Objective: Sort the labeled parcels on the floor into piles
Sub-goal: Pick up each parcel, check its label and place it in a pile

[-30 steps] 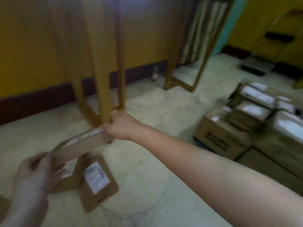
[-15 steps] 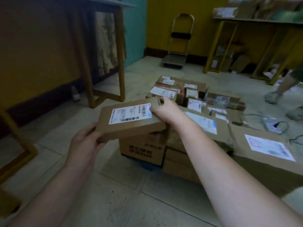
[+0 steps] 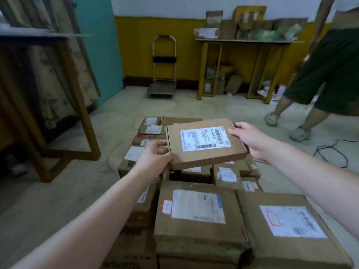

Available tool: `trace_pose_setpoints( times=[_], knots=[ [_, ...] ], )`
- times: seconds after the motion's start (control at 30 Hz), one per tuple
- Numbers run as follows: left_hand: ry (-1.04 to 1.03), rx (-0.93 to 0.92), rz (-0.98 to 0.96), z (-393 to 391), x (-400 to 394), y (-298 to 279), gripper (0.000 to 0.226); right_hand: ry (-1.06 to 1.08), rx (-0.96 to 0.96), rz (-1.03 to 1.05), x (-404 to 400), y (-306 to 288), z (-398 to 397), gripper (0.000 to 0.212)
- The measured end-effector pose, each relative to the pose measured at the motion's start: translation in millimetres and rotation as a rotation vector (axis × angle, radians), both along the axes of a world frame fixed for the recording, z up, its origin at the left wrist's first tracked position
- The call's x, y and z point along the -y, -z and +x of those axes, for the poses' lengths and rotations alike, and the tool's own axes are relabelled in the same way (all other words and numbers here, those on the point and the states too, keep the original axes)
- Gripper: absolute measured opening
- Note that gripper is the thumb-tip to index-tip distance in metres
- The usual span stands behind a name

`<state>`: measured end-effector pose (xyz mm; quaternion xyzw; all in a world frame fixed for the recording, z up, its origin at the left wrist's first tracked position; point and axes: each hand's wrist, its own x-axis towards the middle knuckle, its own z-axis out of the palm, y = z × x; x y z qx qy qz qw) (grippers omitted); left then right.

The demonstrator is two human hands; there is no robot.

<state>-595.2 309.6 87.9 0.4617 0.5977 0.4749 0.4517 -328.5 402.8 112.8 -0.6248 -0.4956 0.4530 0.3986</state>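
Closest to us, two big brown parcels lie flat on the floor side by side: one with a blue-edged label (image 3: 196,210) and, touching its right side, one with a red-boxed label (image 3: 291,224). Past them the floor holds more labeled parcels (image 3: 229,174) packed close together, some stacked on others.

Above the middle of this group we hold one flat parcel (image 3: 206,142) in the air, label up and easy to read. Our left hand (image 3: 153,158) has its grip clenched on the near left corner. Our right hand (image 3: 250,138) has its grip on the far right edge, thumb on top. The parcel touches none of the boxes below.

We think the step in hand is reading the label to choose a pile. The next move calls for carrying the parcel to the right pile and laying it down flat, so that it does not slide off.

Bare floor (image 3: 64,191) lies open to the left, up to a wooden frame (image 3: 81,117). To the right, a black cable (image 3: 330,152) lies on the floor and another person's feet (image 3: 299,133) stand near, so that side has less room. Far back stand a hand cart (image 3: 162,74) and a shelf (image 3: 242,40) with more boxes.
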Motion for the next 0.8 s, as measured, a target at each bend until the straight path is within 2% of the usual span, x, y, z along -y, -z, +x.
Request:
trace_pose_setpoints(
  times=[0.13, 0.2, 0.33, 0.47, 0.53, 0.67, 0.73, 0.8],
  knots=[
    [0.035, -0.253, -0.049, 9.2, -52.0, 23.1, 0.038, -0.015, 0.079, -0.095, -47.9, 36.3, 14.9, 0.048],
    [0.037, -0.304, -0.084, 12.1, -69.8, 31.3, 0.035, -0.03, 0.142, -0.155, -62.5, 55.9, 19.0, 0.049],
    [0.032, -0.49, -0.133, 18.4, -88.4, 40.0, 0.038, -0.086, 0.25, -0.251, -76.3, 81.2, 22.4, 0.028],
    [0.188, -0.885, -0.201, 24.2, -90.3, 50.4, 0.054, -0.29, 0.434, -0.324, -69.8, 95.9, 25.2, 0.048],
    [0.302, -1.018, -0.289, 27.4, -92.8, 51.0, 0.046, -0.372, 0.518, -0.352, -66.2, 101.4, 21.7, 0.047],
    [0.324, -1.079, -0.345, 31.3, -93.8, 52.0, 0.019, -0.473, 0.675, -0.377, -58.0, 102.6, 4.5, 0.05],
    [0.268, -1.093, -0.317, 34.8, -90.0, 49.2, 0.02, -0.561, 0.805, -0.383, -56.0, 98.6, -4.8, 0.061],
    [0.232, -1.127, -0.231, 35.2, -84.0, 43.9, 0.025, -0.648, 1.058, -0.344, -54.9, 92.5, -15.6, 0.068]
  ],
)
